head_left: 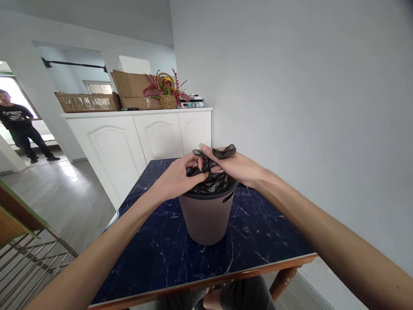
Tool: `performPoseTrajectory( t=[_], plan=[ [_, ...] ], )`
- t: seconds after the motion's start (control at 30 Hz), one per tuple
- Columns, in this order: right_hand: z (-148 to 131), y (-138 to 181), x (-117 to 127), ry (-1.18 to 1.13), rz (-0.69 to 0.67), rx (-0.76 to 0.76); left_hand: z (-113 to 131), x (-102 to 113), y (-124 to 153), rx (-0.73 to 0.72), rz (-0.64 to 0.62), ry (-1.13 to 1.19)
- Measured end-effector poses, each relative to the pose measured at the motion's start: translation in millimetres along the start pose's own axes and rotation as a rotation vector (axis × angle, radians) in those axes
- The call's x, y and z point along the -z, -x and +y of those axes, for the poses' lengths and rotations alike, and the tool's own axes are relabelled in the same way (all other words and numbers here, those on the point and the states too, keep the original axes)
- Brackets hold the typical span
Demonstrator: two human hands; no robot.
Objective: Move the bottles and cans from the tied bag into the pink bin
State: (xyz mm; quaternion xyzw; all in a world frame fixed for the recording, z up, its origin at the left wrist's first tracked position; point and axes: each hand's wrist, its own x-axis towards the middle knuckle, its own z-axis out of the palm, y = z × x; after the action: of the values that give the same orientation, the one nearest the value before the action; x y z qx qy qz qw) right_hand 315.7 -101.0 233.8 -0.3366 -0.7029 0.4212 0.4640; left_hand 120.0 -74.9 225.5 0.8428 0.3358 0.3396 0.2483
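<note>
A small grey-brown waste bin point(206, 217) with a dark rim stands in the middle of a dark blue marbled table point(155, 254). A black plastic bag point(213, 183) bulges out of the bin's top. My left hand point(177, 176) pinches the gathered bag from the left, fingers closed on it. From the right, my right hand point(237, 165) grips a twisted end of the same bag, a strip of which lies over its fingers. Both hands meet just above the bin's mouth.
A white cabinet point(142, 137) stands behind the table, bearing cardboard boxes point(88, 102) and a wicker basket of flowers point(167, 92). A plain wall runs along the right. A person point(19, 127) stands in the doorway at far left. A metal rack point(29, 254) sits at lower left.
</note>
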Motion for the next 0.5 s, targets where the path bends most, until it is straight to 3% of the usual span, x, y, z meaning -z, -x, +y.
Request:
performPoseTrajectory(
  t=[0.1,0.23,0.3,0.5],
  plan=[
    [-6.0,6.4,7.7,0.112,-0.070,0.002,-5.3,4.1,-2.0,-0.032,-0.023,0.078],
    [-12.0,12.0,20.8,0.314,-0.278,0.050,-5.0,8.1,-1.9,0.053,-0.089,0.045],
    [-10.9,13.3,26.1,0.363,-0.311,0.113,-3.2,9.1,-1.5,0.080,-0.097,0.006],
    [6.2,15.8,30.6,0.643,-0.020,0.292,-3.3,10.6,-0.9,0.079,-0.018,-0.044]
  ],
)
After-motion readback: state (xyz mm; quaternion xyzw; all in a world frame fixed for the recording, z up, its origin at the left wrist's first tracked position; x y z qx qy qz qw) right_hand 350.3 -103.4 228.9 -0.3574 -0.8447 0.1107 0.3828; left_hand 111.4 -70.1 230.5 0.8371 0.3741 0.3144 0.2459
